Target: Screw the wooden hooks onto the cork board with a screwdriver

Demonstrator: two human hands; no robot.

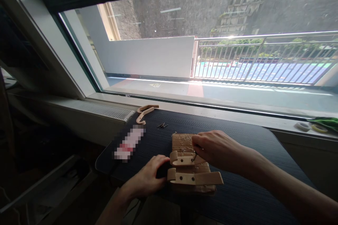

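Note:
A brown corrugated block (182, 143), pitted with small holes, lies on a dark table (224, 197). Across it rest two pale wooden hooks, an upper hook (186, 161) and a lower hook (200, 179), each with two dark holes. My right hand (208, 146) is closed above the upper hook, pinching a thin metal shaft (194, 156) that points down at its right hole. Whatever lies inside the fist is hidden. My left hand (151, 175) curls at the hooks' left ends, its forefinger against the upper hook. A dark patch fills the space beside its thumb.
Two more curved wooden hooks (144, 115) lie at the table's far left corner, near several small screws (162, 125). A blurred pink-and-white item (129, 145) sits on the left. Behind the table are a window sill (211, 111) and, to the right, tape rolls (302, 126).

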